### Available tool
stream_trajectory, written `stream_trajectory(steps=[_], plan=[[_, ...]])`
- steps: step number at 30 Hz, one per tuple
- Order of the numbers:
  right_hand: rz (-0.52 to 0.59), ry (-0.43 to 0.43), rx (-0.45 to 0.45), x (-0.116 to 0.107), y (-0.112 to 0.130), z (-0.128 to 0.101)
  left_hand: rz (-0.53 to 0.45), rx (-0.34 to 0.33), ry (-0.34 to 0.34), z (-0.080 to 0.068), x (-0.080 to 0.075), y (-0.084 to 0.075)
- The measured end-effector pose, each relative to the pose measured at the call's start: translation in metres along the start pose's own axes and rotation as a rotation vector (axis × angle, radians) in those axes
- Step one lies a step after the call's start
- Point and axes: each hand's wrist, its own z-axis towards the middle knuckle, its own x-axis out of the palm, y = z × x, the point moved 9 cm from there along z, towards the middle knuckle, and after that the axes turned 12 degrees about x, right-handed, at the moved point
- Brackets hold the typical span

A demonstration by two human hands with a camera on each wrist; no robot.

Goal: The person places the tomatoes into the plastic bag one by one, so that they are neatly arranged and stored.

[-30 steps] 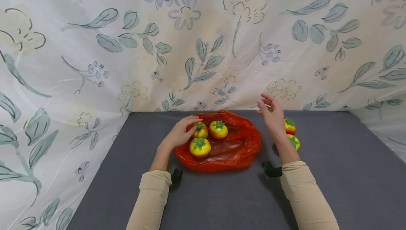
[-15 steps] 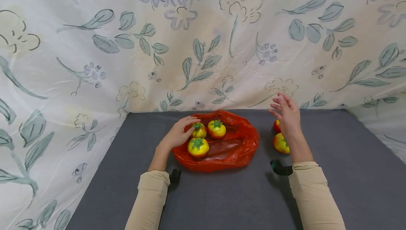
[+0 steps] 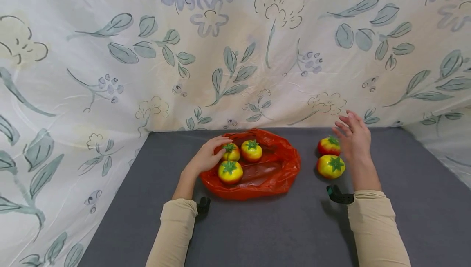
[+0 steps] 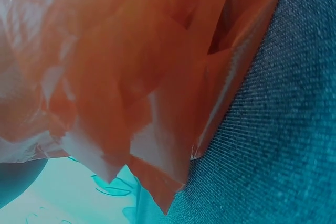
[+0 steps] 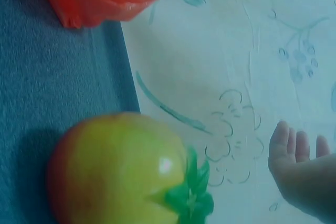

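Note:
My left hand [image 3: 207,155] rests at the left rim of a red plastic bag [image 3: 274,185], its thumb and fingers beside a yellow-red tomato [image 3: 230,154]. In the left wrist view the crumpled bag side [image 4: 142,66] hides most of that hand; whether it grips the rim I cannot tell. Inside the rolled-open bag sit two more tomatoes, one at the back [image 3: 252,152] and one in front [image 3: 230,174]. My right hand [image 3: 357,138] is raised with loose, parted fingers, holding nothing. Just left of it, on the dark cloth, are a rear tomato [image 3: 328,146] and a front tomato [image 3: 329,168].
A dark grey cloth [image 3: 265,230] covers the table. Behind it and along the sides hangs a white floral sheet [image 3: 279,75]. Black camera mounts stick out at the left wrist [image 3: 203,205] and the right wrist [image 3: 338,196].
My right hand has swung rightward, away from the bag and past the two loose tomatoes, uncovering them. The left hand and the bag stay put.

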Motion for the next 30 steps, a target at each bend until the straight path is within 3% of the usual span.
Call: stream_trajectory(steps=[5, 9, 13, 16, 23, 27, 30], plan=[[0.000, -0.063, 0.009, -0.014, 0.002, 0.004, 0.006, 0.000, -0.005, 0.000, 0.000, 0.001], [0.002, -0.100, 0.047, -0.049, -0.007, 0.034, 0.006, -0.007, -0.005, 0.001, 0.000, 0.001], [-0.102, -0.138, 0.095, -0.092, -0.023, 0.071, 0.004, -0.011, -0.009, 0.002, 0.001, 0.002], [-0.199, -0.175, 0.141, -0.113, -0.034, 0.086, 0.005, -0.011, -0.010, 0.002, 0.001, 0.003], [-0.482, -0.252, 0.299, -0.120, -0.050, 0.086, 0.010, -0.010, -0.011, 0.003, 0.001, 0.003], [-0.629, -0.290, 0.339, -0.121, -0.056, 0.084, 0.004, -0.019, -0.010, 0.003, 0.001, 0.002], [-0.714, -0.267, 0.358, -0.124, -0.062, 0.088, 0.003, -0.023, -0.007, 0.003, 0.002, 0.003]])
